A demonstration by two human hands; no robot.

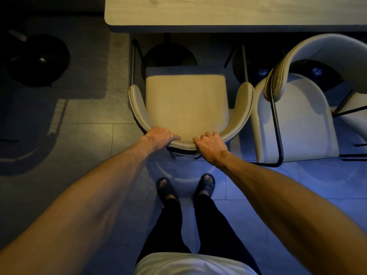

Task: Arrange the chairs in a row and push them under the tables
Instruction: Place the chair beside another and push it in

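Note:
A beige upholstered chair [186, 100] with curved arms stands in front of me, its seat facing the wooden table [228, 12]. The seat's front edge lies in the table's shadow, just short of the tabletop. My left hand [159, 136] grips the left part of the curved backrest. My right hand [210, 144] grips the right part of the same backrest. A second beige chair [294, 116] stands close on the right, turned at an angle, its arm nearly touching the first chair's arm.
Round black table bases [170, 54] sit on the floor under the tabletop. Another dark round base [39, 60] lies at the far left on a rug. My feet in dark sandals [186, 185] stand on tiled floor just behind the chair.

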